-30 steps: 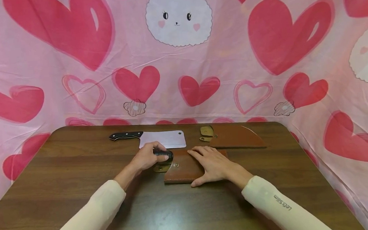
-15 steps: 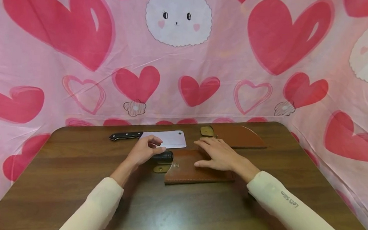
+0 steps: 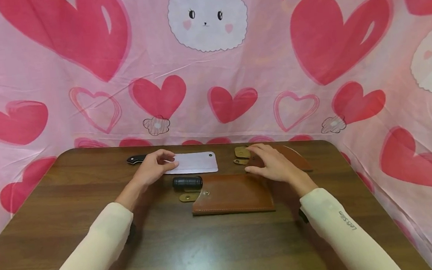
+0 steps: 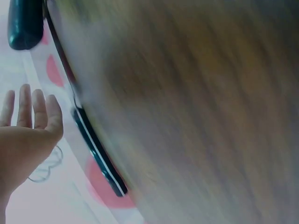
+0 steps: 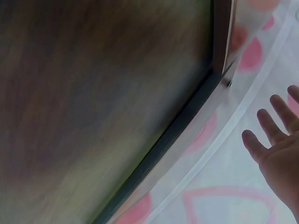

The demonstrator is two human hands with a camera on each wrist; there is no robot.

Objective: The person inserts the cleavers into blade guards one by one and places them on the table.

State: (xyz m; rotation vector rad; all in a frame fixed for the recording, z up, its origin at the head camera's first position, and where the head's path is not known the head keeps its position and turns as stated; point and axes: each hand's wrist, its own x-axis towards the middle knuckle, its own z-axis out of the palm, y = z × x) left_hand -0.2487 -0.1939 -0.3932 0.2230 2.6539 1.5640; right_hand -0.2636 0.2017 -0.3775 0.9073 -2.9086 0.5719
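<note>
My left hand (image 3: 152, 169) hovers by the cleaver (image 3: 195, 162), fingers bent loosely with nothing between them. It covers the join of the cleaver's pale blade and black handle (image 4: 100, 154). Over the left part of the rear brown leather sheath (image 3: 297, 158) is my right hand (image 3: 276, 164), its fingers spread and empty. In front of both hands a brown leather sheath (image 3: 236, 193) lies flat, with a black ribbed handle (image 3: 187, 182) sticking out of its left end. A strap with a snap (image 3: 188, 197) lies unfastened beside that handle.
All of these lie on a dark wooden table (image 3: 195, 252) with rounded far corners. A pink cloth (image 3: 229, 69) with hearts and rabbit faces hangs right behind it. The rear sheath's two strap ends (image 3: 242, 152) point left.
My left hand has let go of the black handle and moved up and left to the cleaver. My right hand has lifted off the front sheath and moved right, over the rear one.
</note>
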